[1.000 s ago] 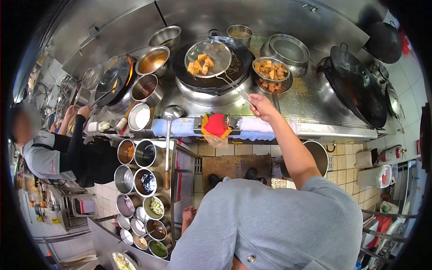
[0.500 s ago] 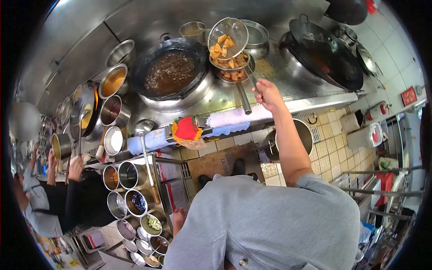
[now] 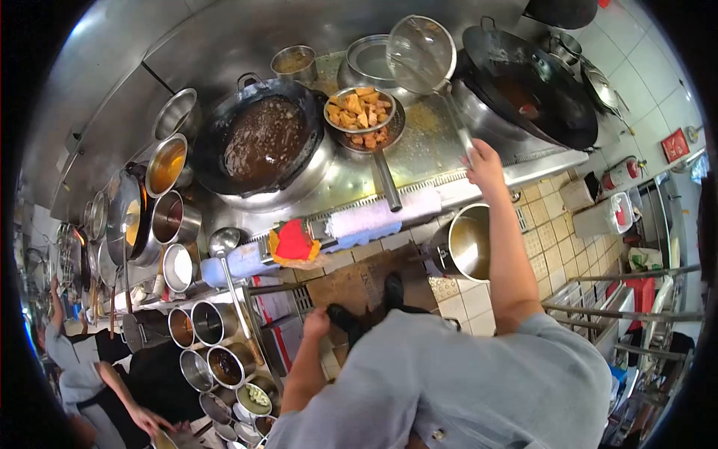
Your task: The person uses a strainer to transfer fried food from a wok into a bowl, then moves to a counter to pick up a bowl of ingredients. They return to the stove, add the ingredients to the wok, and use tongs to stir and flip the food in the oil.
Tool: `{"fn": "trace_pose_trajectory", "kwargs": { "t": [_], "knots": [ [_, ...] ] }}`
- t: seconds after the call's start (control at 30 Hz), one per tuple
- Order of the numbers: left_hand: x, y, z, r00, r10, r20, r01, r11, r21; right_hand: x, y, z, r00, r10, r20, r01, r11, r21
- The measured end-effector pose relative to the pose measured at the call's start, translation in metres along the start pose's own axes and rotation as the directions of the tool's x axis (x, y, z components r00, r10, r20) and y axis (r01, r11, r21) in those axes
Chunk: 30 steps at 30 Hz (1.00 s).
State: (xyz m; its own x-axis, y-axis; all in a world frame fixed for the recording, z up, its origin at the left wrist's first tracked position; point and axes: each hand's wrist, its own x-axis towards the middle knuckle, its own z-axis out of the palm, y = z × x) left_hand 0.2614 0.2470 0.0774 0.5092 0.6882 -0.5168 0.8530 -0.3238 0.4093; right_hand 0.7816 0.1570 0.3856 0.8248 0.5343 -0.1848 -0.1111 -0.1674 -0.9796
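My right hand point(image 3: 486, 166) is closed around the handle of a round mesh strainer point(image 3: 421, 54), raised over the back of the stove with no food in it. To its left, golden-brown fried chunks point(image 3: 363, 108) fill a round metal bowl or sieve. Beneath them is a dark long-handled skimmer point(image 3: 387, 183) holding more browned pieces. A black wok point(image 3: 292, 168) of dark, foamy oil stands farther left. My left hand point(image 3: 316, 322) hangs low above the floor, its fingers curled, with no object showing in it.
Another wok point(image 3: 576, 123) sits at right. A ladle point(image 3: 235, 277) and a red-yellow cloth point(image 3: 295, 241) lie along the stove's front edge. A tall pot point(image 3: 470, 243) stands on the floor. Several ingredient pots point(image 3: 209, 323) are at left, where other people work.
The strainer has swung right, away from the bowl, and its chunks are now in the bowl. My left hand has moved into fuller view. A co-worker at left has shifted.
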Motion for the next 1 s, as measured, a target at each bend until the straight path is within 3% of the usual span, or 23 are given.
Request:
{"fn": "trace_pose_trajectory", "kwargs": {
  "t": [0.03, 0.1, 0.2, 0.23, 0.33, 0.4, 0.43, 0.47, 0.5, 0.6, 0.63, 0.67, 0.73, 0.77, 0.8, 0.83, 0.87, 0.9, 0.93, 0.97, 1.0],
  "knots": [
    [0.026, -0.002, 0.024, 0.987, 0.135, -0.083, -0.132, 0.990, 0.039, 0.004, -0.003, -0.008, 0.999, -0.039, -0.002, 0.039, 0.996, -0.080],
    [0.034, 0.083, -0.011, 0.993, 0.091, -0.074, -0.092, 0.996, -0.005, 0.010, -0.005, -0.021, 0.995, -0.074, -0.069, 0.062, 0.986, -0.154],
    [0.086, 0.116, 0.014, 0.957, 0.205, -0.205, -0.202, 0.979, 0.036, 0.014, -0.011, -0.046, 0.988, -0.126, -0.089, 0.104, 0.971, -0.213],
    [0.097, 0.128, 0.019, 0.959, 0.199, -0.202, -0.198, 0.980, 0.026, 0.016, -0.014, -0.056, 0.979, -0.160, -0.123, 0.105, 0.923, -0.371],
    [0.122, 0.152, 0.029, 0.984, 0.086, -0.156, -0.076, 0.995, 0.068, 0.008, -0.029, -0.081, 0.957, -0.259, -0.132, 0.156, 0.842, -0.516],
    [0.128, 0.165, 0.032, 0.994, -0.088, -0.067, 0.095, 0.988, 0.118, -0.005, -0.049, -0.088, 0.961, -0.187, -0.201, 0.060, 0.857, -0.512],
    [0.137, 0.171, 0.024, 0.994, -0.088, -0.064, 0.095, 0.988, 0.121, -0.006, -0.054, -0.091, 0.962, -0.183, -0.203, 0.055, 0.857, -0.512],
    [0.142, 0.188, -0.004, 0.972, -0.140, 0.191, 0.098, 0.971, 0.217, -0.009, -0.057, -0.096, 0.958, -0.204, -0.203, 0.078, 0.864, -0.498],
    [0.143, 0.197, -0.019, 0.880, -0.206, 0.428, 0.071, 0.948, 0.310, -0.011, -0.057, -0.101, 0.953, -0.223, -0.206, 0.099, 0.869, -0.485],
    [0.167, 0.183, -0.006, 0.845, -0.190, 0.499, 0.021, 0.946, 0.324, -0.004, -0.048, -0.114, 0.931, -0.296, -0.214, 0.113, 0.789, -0.604],
    [0.184, 0.150, 0.029, 0.874, 0.012, 0.485, -0.188, 0.930, 0.316, 0.007, -0.038, -0.115, 0.917, -0.335, -0.217, 0.133, 0.769, -0.625],
    [0.177, 0.164, 0.012, 0.881, 0.016, 0.472, -0.194, 0.924, 0.331, 0.013, -0.037, -0.106, 0.926, -0.298, -0.232, 0.078, 0.752, -0.655],
    [0.133, 0.198, -0.025, 0.809, 0.098, 0.580, -0.223, 0.964, 0.148, 0.039, -0.017, -0.092, 0.946, -0.292, -0.139, 0.161, 0.799, -0.579],
    [0.118, 0.204, -0.031, 0.833, 0.041, 0.552, -0.013, 0.998, -0.055, 0.062, 0.007, -0.090, 0.930, -0.356, -0.095, 0.230, 0.761, -0.606],
    [0.103, 0.219, -0.043, 0.832, 0.044, 0.553, -0.021, 0.999, -0.047, 0.077, 0.015, -0.085, 0.936, -0.350, -0.033, 0.246, 0.721, -0.648],
    [0.081, 0.234, -0.061, 0.859, 0.067, 0.508, 0.069, 0.968, -0.243, 0.077, 0.010, -0.077, 0.966, -0.256, -0.035, 0.183, 0.773, -0.607],
    [0.068, 0.248, -0.078, 0.890, 0.081, 0.450, 0.139, 0.890, -0.434, 0.075, 0.011, -0.079, 0.965, -0.259, -0.045, 0.181, 0.778, -0.601],
    [0.066, 0.258, -0.091, 0.893, 0.086, 0.441, 0.126, 0.894, -0.429, 0.076, 0.012, -0.080, 0.952, -0.273, -0.140, 0.146, 0.805, -0.576],
    [0.063, 0.264, -0.100, 0.907, 0.172, 0.384, 0.108, 0.786, -0.609, 0.076, 0.013, -0.078, 0.933, -0.276, -0.231, 0.110, 0.830, -0.546],
    [0.055, 0.268, -0.109, 0.917, 0.240, 0.319, 0.096, 0.644, -0.759, 0.067, 0.001, -0.077, 0.944, -0.256, -0.206, 0.115, 0.845, -0.522],
    [0.048, 0.280, -0.122, 0.916, 0.239, 0.322, 0.097, 0.648, -0.756, 0.069, 0.010, -0.077, 0.945, -0.253, -0.209, 0.111, 0.847, -0.520]
  ]
}}
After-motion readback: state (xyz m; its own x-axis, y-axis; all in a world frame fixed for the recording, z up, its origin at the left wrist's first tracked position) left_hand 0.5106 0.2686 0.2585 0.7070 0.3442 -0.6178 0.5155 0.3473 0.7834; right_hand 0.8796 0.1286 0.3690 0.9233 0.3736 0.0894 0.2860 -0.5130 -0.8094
